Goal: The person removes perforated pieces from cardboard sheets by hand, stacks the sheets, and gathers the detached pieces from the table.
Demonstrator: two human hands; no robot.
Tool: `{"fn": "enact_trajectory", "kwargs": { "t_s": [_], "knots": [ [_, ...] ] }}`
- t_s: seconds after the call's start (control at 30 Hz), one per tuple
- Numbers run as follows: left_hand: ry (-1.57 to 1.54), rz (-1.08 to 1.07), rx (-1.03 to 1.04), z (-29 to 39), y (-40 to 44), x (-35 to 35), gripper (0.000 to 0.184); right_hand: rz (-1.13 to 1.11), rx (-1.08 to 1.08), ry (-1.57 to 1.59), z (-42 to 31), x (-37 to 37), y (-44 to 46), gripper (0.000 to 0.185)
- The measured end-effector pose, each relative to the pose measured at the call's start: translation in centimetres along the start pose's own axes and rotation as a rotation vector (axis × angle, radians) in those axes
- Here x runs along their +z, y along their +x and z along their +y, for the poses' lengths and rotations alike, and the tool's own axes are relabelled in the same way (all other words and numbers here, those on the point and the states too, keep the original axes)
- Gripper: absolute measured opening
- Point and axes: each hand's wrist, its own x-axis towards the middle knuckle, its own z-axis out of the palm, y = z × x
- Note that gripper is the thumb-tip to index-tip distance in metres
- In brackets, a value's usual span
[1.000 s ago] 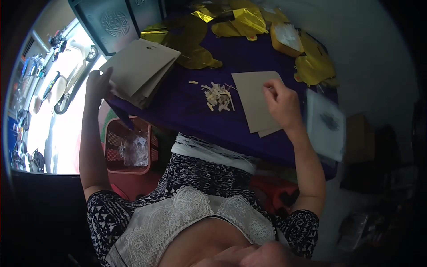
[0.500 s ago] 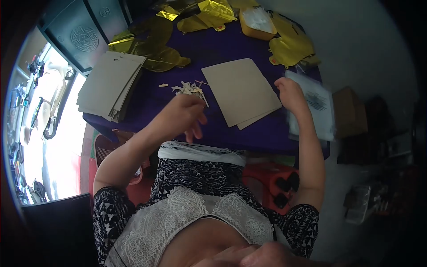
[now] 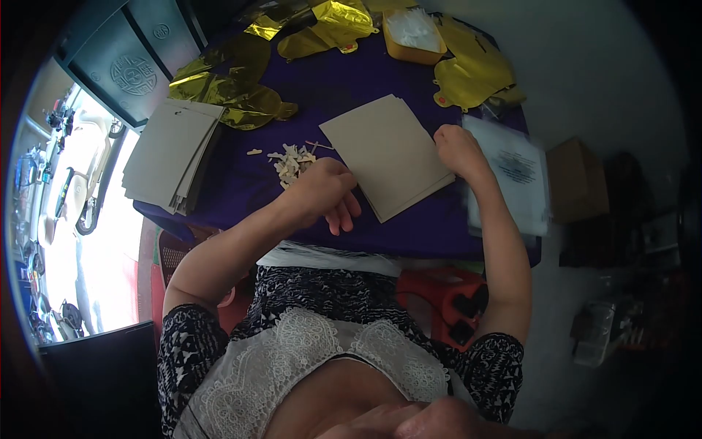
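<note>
Grey cardboard sheets (image 3: 391, 157), at least two and nearly squared up, lie at an angle in the middle of the purple-covered table. My left hand (image 3: 330, 192) is at their left edge, with thumb and forefinger pinched against it and the other fingers hanging loosely. At the right edge, my right hand (image 3: 462, 151) has its fingers curled in against the sheets. Its fingertips are partly hidden. Just beyond my left hand is a small heap of pale paper-like scraps (image 3: 292, 162), partly covered by that hand.
A thick cardboard stack (image 3: 172, 154) lies at the left. Shiny gold foil pieces (image 3: 325, 33) ring the far side, with a yellow tub (image 3: 413, 44) of whitish plastic among them. Clear plastic bags (image 3: 508, 175) lie at the right, beside a brown box (image 3: 578, 183).
My left hand has moved right, from beside the scraps to the sheets' left edge. My right hand has shifted left against their right edge. The sheets now overlap more evenly.
</note>
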Motion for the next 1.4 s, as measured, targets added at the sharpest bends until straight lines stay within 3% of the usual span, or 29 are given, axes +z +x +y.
{"fn": "enact_trajectory", "kwargs": {
  "t_s": [0.57, 0.67, 0.77, 0.83, 0.93, 1.03, 1.13, 1.23, 1.27, 1.4],
  "knots": [
    [-0.065, -0.033, 0.005, -0.4, 0.1, -0.1, 0.049, 0.041, 0.044, 0.066, -1.1, -1.1, -0.4, 0.031],
    [-0.069, -0.036, 0.010, -0.5, 0.1, -0.2, 0.048, -0.048, 0.079, 0.231, -0.6, -1.3, 0.2, 0.025],
    [-0.075, -0.027, 0.019, -0.7, -0.1, -0.4, 0.046, -0.283, 0.058, 0.599, 0.8, -1.8, 0.5, 0.021],
    [-0.076, -0.015, 0.027, -0.7, -0.4, -0.5, 0.045, -0.277, -0.001, 0.834, 1.7, -1.8, 0.5, 0.021],
    [0.131, 0.061, 0.110, 0.0, -1.6, -1.4, 0.049, -0.140, -0.078, 1.148, 1.2, -2.9, -0.9, 0.019],
    [0.347, 0.491, 0.406, -0.3, -0.6, -2.0, 0.056, -0.041, -0.185, 1.386, 1.1, -3.3, -1.7, 0.018],
    [0.067, 0.494, 0.498, 1.2, 0.4, -2.5, 0.058, 0.056, -0.333, 1.498, 0.3, -3.0, -2.2, 0.018],
    [-0.352, 0.142, 0.738, 2.1, 1.8, -2.6, 0.058, 0.157, -0.385, 1.550, -1.4, -1.4, -2.6, 0.017],
    [-0.393, 0.085, 0.735, 2.2, 1.9, -2.6, 0.044, 0.192, -0.386, 1.566, -1.7, -0.8, -2.7, 0.016],
    [-0.359, 0.142, 0.793, 1.4, 2.4, -1.5, 0.029, 0.207, -0.360, 1.384, -1.0, 1.1, -3.0, 0.025]
  ]
}}
